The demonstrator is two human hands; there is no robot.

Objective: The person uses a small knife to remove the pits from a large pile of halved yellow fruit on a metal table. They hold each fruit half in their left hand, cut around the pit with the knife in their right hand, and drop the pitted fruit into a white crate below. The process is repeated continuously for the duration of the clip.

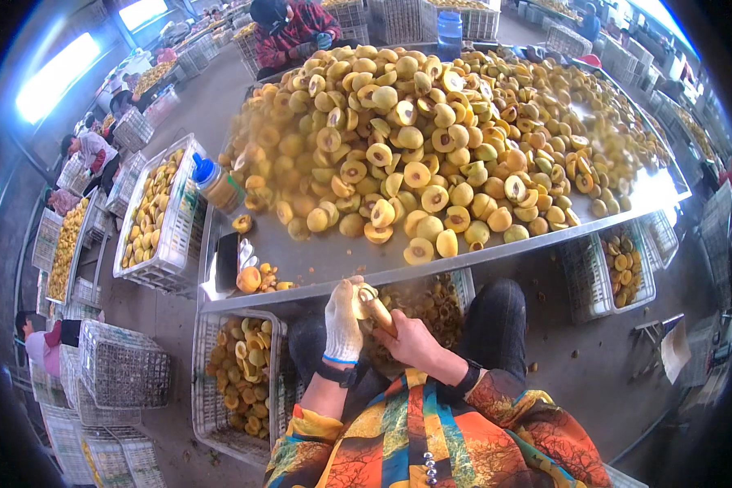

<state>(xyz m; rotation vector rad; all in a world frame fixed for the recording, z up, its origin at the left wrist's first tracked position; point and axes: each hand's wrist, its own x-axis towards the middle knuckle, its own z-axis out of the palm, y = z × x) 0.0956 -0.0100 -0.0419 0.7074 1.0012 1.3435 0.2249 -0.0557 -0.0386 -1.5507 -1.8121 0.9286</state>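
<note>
My left hand, in a white knitted glove, holds a yellow peach half just off the table's front edge. My bare right hand grips the wooden handle of a pitting knife, whose curved metal loop is at the fruit's cut face. Fingers and tool hide part of this half. Beyond my hands, a large heap of halved peaches, many with brown pit cavities showing, covers much of the metal table. Below my hands, between my knees, a crate contains brown pits and scraps.
A white plastic crate of peach halves stands on the floor at left; another crate is at right. On the table are a blue-capped bottle, a dark phone and a blue water bottle. Opposite sits a co-worker.
</note>
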